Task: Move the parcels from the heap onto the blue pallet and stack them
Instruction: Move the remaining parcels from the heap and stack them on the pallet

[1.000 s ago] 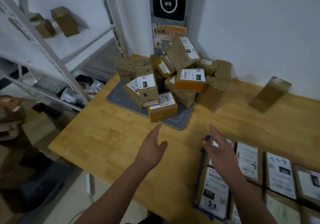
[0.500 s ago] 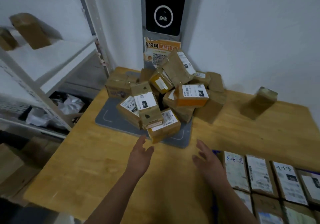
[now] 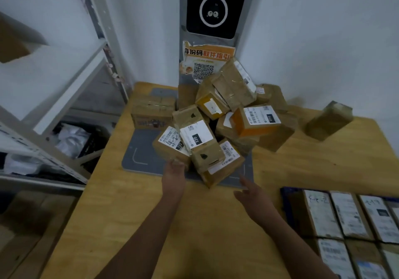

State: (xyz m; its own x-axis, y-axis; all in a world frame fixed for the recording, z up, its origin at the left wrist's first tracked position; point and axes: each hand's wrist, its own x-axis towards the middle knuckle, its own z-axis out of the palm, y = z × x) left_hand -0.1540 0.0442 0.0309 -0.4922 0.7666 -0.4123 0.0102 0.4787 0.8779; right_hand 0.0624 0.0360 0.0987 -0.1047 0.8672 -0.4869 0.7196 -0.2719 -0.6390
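Note:
A heap of brown cardboard parcels [image 3: 218,125] with white labels lies on a grey mat [image 3: 138,160] at the back of the wooden table [image 3: 133,224]. My left hand [image 3: 174,173] reaches the heap's near left corner, its fingertips at the bottom of the parcel labelled 122 [image 3: 170,147]. My right hand [image 3: 251,194] hovers over the table just right of the lowest front parcel [image 3: 224,166], fingers straight, holding nothing. The blue pallet [image 3: 287,192] shows at the lower right, covered with several flat parcels [image 3: 345,216], labels up.
A single brown parcel [image 3: 328,120] lies apart at the back right. A grey pillar with a black screen [image 3: 212,8] and an orange poster [image 3: 205,60] rises behind the heap. A white metal shelf rack [image 3: 54,88] stands left of the table, bags beneath it.
Both hands have moved forward to the heap. My left hand now touches the front left parcel. The view has shifted closer to the heap, leaving the pallet further right.

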